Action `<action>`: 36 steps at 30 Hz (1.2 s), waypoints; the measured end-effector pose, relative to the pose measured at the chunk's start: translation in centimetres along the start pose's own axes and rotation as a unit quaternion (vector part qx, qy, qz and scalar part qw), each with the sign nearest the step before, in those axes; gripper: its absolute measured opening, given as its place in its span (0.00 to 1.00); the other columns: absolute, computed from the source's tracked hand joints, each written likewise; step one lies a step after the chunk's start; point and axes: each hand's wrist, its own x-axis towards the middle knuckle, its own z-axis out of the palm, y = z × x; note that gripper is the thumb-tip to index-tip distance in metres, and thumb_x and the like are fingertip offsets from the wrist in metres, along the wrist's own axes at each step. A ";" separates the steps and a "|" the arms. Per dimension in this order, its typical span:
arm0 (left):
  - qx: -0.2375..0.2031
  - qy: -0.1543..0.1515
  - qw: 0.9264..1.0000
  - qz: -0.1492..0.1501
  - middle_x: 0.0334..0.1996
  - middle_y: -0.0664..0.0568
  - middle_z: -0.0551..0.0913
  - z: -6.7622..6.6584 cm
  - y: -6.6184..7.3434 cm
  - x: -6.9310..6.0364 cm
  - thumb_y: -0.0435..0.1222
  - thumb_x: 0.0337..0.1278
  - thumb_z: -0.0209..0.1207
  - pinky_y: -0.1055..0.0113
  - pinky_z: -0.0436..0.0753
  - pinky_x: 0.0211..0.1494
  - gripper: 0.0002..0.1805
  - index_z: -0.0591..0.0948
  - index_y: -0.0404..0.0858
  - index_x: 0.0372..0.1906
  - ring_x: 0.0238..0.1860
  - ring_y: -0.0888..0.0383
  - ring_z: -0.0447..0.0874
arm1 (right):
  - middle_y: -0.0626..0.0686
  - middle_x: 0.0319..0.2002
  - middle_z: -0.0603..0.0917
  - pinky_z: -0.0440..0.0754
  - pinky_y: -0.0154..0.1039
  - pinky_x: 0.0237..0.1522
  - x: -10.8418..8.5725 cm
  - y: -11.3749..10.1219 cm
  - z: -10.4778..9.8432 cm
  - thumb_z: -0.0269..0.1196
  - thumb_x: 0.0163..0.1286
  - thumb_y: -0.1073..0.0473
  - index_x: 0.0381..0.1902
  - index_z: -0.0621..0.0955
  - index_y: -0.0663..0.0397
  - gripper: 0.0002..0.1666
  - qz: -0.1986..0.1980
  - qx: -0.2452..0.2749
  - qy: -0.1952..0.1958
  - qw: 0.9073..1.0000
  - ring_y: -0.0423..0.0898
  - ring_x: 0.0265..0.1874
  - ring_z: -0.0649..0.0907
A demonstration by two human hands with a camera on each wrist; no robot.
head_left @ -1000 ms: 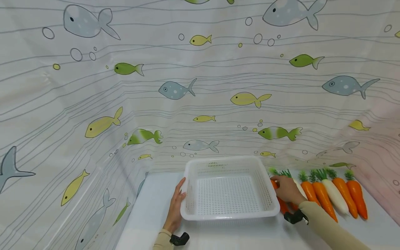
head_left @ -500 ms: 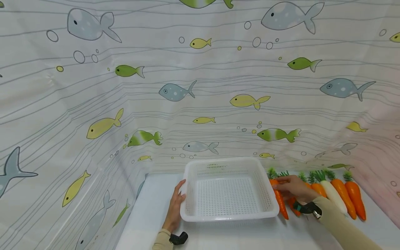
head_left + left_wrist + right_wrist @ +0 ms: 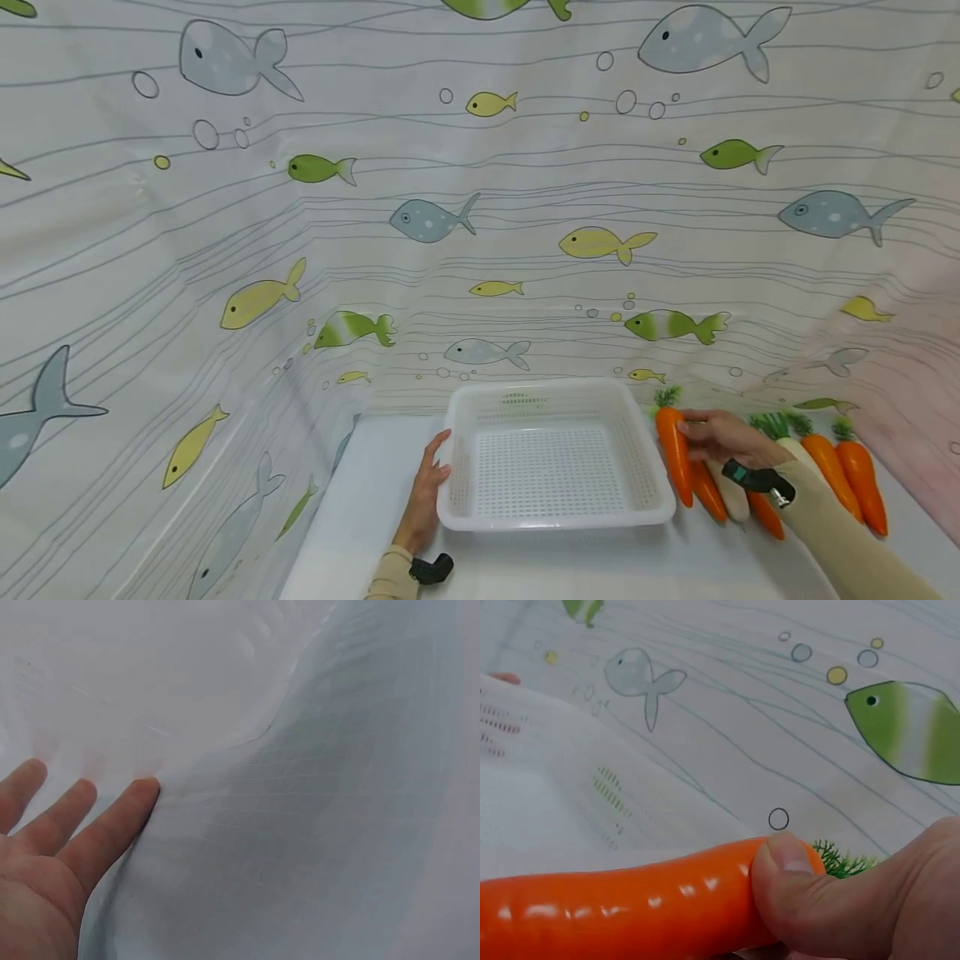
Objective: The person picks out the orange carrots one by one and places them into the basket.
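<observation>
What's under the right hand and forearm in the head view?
A carrot, a white radish and another carrot show lower ends; the right hand and forearm cover their tops. A second white radish shows its green top; the forearm hides its tip. Anything fully covered can't be told.

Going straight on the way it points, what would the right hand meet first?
Most likely the right side of the white basket, with the held carrot leading the right hand; depth leaves any gap unclear.

no readable text, label, brand, number or sign in any view
</observation>
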 end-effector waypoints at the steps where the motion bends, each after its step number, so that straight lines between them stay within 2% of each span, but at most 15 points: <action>1: -0.002 -0.002 1.000 0.001 0.81 0.42 0.64 0.0 0.0 0.0 0.43 0.82 0.46 0.58 0.80 0.64 0.33 0.55 0.61 0.85 0.70 0.40 0.71 | 0.52 0.51 0.89 0.88 0.53 0.60 0.1 -0.2 0.1 0.56 0.84 0.61 0.82 0.45 0.78 0.46 -0.005 0.012 -0.009 1.000 0.49 0.51 0.90; 7: 0.000 -0.012 1.000 0.006 0.81 0.42 0.61 -0.3 -0.3 0.1 0.41 0.82 0.44 0.55 0.78 0.65 0.33 0.55 0.59 0.85 0.70 0.43 0.69 | 0.53 0.54 0.89 0.88 0.50 0.61 0.1 -1.8 -0.4 0.51 0.86 0.61 0.82 0.51 0.76 0.38 -0.029 0.043 -0.077 0.996 0.50 0.54 0.90; 10: 0.007 -0.017 1.000 0.005 0.81 0.42 0.62 -0.3 -0.2 0.2 0.42 0.83 0.43 0.55 0.78 0.64 0.33 0.54 0.59 0.85 0.69 0.43 0.70 | 0.54 0.55 0.90 0.87 0.49 0.61 0.0 -2.4 -0.7 0.50 0.87 0.61 0.81 0.56 0.72 0.34 -0.038 0.049 -0.094 0.994 0.51 0.55 0.90; 15: 0.011 -0.018 1.000 0.002 0.81 0.42 0.62 -0.4 -0.1 0.3 0.42 0.82 0.43 0.58 0.81 0.63 0.33 0.53 0.58 0.85 0.67 0.47 0.73 | 0.54 0.56 0.89 0.87 0.48 0.62 0.0 -2.9 -0.6 0.48 0.87 0.62 0.71 0.76 0.55 0.21 -0.045 0.066 -0.118 0.990 0.52 0.57 0.90; 17: 0.011 -0.020 1.000 -0.001 0.81 0.40 0.62 -0.5 0.0 0.3 0.41 0.82 0.43 0.58 0.81 0.61 0.33 0.53 0.57 0.85 0.65 0.49 0.74 | 0.55 0.57 0.89 0.87 0.48 0.62 0.1 -3.1 -0.3 0.48 0.87 0.62 0.68 0.78 0.53 0.20 -0.045 0.071 -0.124 0.989 0.53 0.57 0.89; 19: 0.010 -0.023 1.000 -0.003 0.81 0.39 0.61 -0.6 0.0 0.2 0.41 0.82 0.43 0.58 0.80 0.61 0.33 0.53 0.56 0.85 0.65 0.50 0.74 | 0.56 0.57 0.89 0.87 0.48 0.62 0.1 -3.3 0.1 0.49 0.87 0.62 0.73 0.74 0.58 0.22 -0.045 0.066 -0.123 0.989 0.53 0.57 0.89; 22: 0.006 -0.029 1.000 -0.003 0.81 0.37 0.60 -0.7 0.0 0.2 0.41 0.82 0.43 0.59 0.81 0.61 0.33 0.52 0.56 0.85 0.65 0.50 0.74 | 0.55 0.58 0.89 0.86 0.49 0.63 0.2 -3.7 1.0 0.51 0.86 0.62 0.82 0.57 0.69 0.34 -0.039 0.057 -0.110 0.992 0.54 0.58 0.89; 25: -0.006 -0.029 1.000 -0.004 0.82 0.39 0.60 -0.7 0.0 0.2 0.41 0.82 0.43 0.58 0.81 0.61 0.33 0.52 0.57 0.85 0.66 0.48 0.73 | 0.55 0.58 0.88 0.86 0.50 0.63 0.4 -4.1 2.0 0.52 0.86 0.61 0.83 0.47 0.74 0.41 -0.036 0.049 -0.100 0.993 0.53 0.58 0.89; 32: -0.008 -0.029 0.999 -0.013 0.84 0.46 0.56 -0.7 -0.1 0.1 0.43 0.82 0.42 0.56 0.76 0.67 0.33 0.52 0.61 0.85 0.70 0.48 0.68 | 0.56 0.57 0.89 0.86 0.52 0.63 0.9 -4.5 3.9 0.52 0.85 0.63 0.81 0.54 0.76 0.36 -0.061 0.085 -0.107 0.989 0.55 0.58 0.89; 36: -0.008 -0.029 0.999 -0.017 0.84 0.46 0.55 -0.6 -0.2 0.2 0.43 0.81 0.41 0.57 0.77 0.66 0.33 0.52 0.61 0.85 0.70 0.47 0.68 | 0.54 0.56 0.89 0.87 0.51 0.61 1.4 -4.3 5.0 0.51 0.86 0.62 0.81 0.51 0.77 0.38 -0.076 0.064 -0.105 0.989 0.54 0.57 0.90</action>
